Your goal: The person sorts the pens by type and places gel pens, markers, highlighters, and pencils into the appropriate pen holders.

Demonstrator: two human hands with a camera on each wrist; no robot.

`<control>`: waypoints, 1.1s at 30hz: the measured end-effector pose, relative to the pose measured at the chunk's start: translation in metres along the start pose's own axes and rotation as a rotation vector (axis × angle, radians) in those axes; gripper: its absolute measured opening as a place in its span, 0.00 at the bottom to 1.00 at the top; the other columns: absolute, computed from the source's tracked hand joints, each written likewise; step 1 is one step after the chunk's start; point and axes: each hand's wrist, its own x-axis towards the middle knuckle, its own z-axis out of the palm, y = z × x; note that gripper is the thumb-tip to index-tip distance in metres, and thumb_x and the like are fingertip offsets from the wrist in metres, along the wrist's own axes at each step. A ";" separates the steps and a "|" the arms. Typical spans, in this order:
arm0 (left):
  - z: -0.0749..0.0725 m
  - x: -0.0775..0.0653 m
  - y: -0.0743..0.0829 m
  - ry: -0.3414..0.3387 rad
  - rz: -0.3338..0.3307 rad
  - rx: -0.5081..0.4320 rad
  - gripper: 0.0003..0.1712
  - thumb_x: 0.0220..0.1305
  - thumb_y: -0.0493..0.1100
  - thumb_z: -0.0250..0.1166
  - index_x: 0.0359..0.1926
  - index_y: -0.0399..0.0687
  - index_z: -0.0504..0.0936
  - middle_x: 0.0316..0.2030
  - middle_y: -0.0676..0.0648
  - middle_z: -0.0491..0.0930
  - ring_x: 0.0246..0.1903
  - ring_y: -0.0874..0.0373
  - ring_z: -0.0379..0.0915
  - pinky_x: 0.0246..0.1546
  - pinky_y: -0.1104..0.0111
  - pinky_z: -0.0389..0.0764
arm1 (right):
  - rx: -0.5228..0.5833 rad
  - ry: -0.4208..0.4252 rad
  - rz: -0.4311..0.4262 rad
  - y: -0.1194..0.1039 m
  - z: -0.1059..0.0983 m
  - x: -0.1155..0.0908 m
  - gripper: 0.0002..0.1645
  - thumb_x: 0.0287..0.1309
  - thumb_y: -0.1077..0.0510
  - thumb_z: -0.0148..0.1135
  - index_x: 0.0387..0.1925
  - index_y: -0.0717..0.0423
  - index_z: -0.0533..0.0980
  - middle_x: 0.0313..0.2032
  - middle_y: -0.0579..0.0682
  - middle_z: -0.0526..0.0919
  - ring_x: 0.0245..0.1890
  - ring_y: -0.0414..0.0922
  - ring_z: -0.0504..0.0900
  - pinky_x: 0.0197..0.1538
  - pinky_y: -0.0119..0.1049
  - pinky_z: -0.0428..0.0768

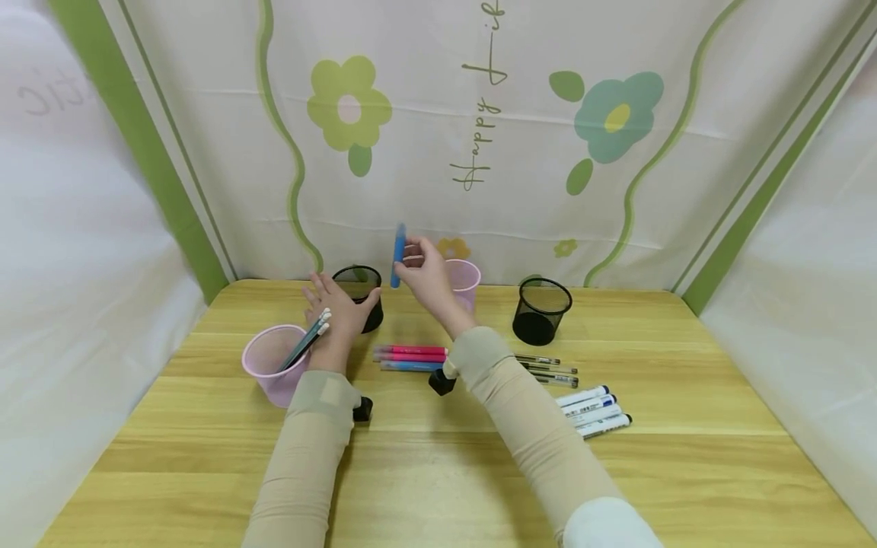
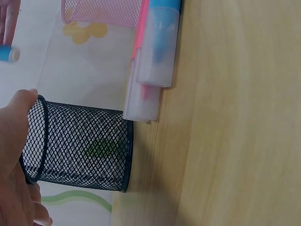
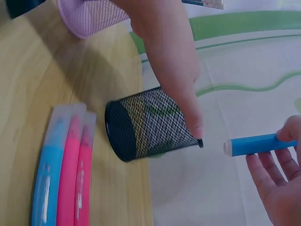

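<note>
Nearest in the head view, we see the right sleeve (image 1: 548,434) crossing the counter (image 1: 438,479) and covering the ends of the white markers (image 1: 594,412) and black pens (image 1: 555,370), two groups which only this view shows. At left stands a pink mesh cup (image 1: 263,361) with pencils (image 1: 301,347) leaning in it; the right wrist view cuts it off. Farther in lie the highlighters (image 1: 411,355): the right wrist view separates one blue and two pink, while the left wrist view gives chiefly their translucent caps. Beyond, the left hand (image 1: 340,313) has its fingers spread and unclenched, the thumb touching the rim of a black mesh cup (image 2: 84,146); we cannot tell whether the other fingers bear on it. The right hand (image 1: 426,275) pinches a blue highlighter (image 1: 398,262), nearly upright above the counter, its upper end blurred; both wrist views show its pale lower end. Behind that hand, a second pink cup (image 1: 466,283) is partly hidden; a second black cup (image 1: 537,323) stands farther right, before the printed curtain (image 1: 411,194).
</note>
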 end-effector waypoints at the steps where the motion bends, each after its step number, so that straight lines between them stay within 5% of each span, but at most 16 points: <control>1: 0.000 0.000 0.000 0.001 0.002 0.002 0.72 0.63 0.81 0.52 0.79 0.33 0.29 0.79 0.34 0.23 0.77 0.34 0.21 0.72 0.36 0.46 | 0.021 0.008 -0.001 0.000 0.003 0.001 0.25 0.67 0.68 0.63 0.64 0.64 0.71 0.52 0.60 0.80 0.51 0.54 0.82 0.52 0.42 0.83; 8: -0.001 -0.001 -0.001 0.004 -0.001 0.003 0.72 0.63 0.80 0.54 0.80 0.32 0.31 0.79 0.33 0.25 0.77 0.32 0.22 0.72 0.36 0.48 | 0.161 0.037 -0.008 0.001 0.022 0.005 0.26 0.68 0.68 0.61 0.65 0.66 0.67 0.54 0.61 0.78 0.54 0.55 0.81 0.54 0.38 0.82; 20: -0.002 0.001 0.000 0.014 0.010 -0.006 0.72 0.62 0.79 0.56 0.80 0.31 0.35 0.79 0.31 0.28 0.77 0.32 0.23 0.71 0.36 0.50 | 0.233 0.134 0.062 0.011 0.046 0.003 0.21 0.69 0.69 0.60 0.61 0.68 0.70 0.51 0.62 0.78 0.54 0.57 0.81 0.55 0.40 0.82; 33: -0.002 0.001 0.001 0.013 0.006 -0.025 0.71 0.63 0.78 0.58 0.80 0.30 0.36 0.79 0.32 0.27 0.77 0.32 0.24 0.71 0.35 0.50 | 0.315 0.178 0.134 0.023 0.051 -0.002 0.15 0.68 0.72 0.60 0.55 0.71 0.72 0.45 0.57 0.78 0.45 0.47 0.81 0.53 0.40 0.84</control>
